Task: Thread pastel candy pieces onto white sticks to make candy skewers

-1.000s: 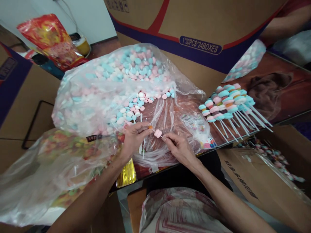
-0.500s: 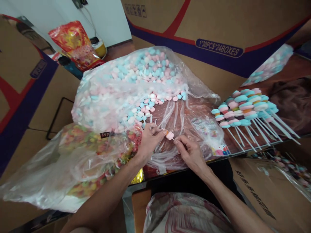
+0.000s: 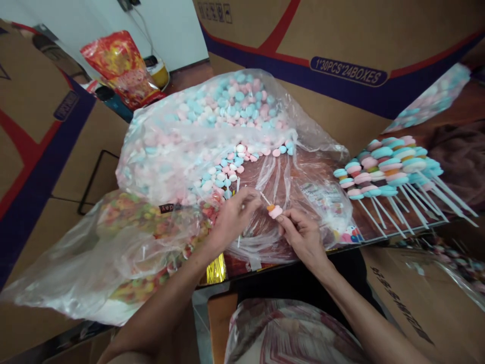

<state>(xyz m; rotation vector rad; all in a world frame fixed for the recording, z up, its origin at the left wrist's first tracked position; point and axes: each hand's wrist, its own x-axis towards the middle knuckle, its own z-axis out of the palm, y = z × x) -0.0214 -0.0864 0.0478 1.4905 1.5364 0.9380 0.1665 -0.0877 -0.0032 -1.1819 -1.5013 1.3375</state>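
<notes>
My right hand [image 3: 301,232] pinches a white stick threaded with pink and white marshmallows [image 3: 276,212] and an orange gummy [image 3: 270,208]. The stick's bare upper end points up and left, toward my left hand [image 3: 237,212]. Blurred and curled, the left fingers are off the sweets, and I cannot tell whether they hold anything. Thin white sticks [image 3: 238,184] show above and below that hand. Behind it, loose pink, blue and white marshmallows [image 3: 223,172] spill from a big clear bag [image 3: 159,131]. To the left lies a clear bag of colourful gummies [image 3: 129,242].
Several finished marshmallow skewers [image 3: 390,164] are stacked on the right of the table, sticks overhanging its edge. Large cardboard boxes [image 3: 257,25] stand behind and at the left. A red candy packet [image 3: 121,71] is at the back left. An open carton [image 3: 413,293] sits below right.
My left hand has come away from the orange gummy, baring the stick's upper end. The skewer, still in my right hand, has shifted slightly right in view.
</notes>
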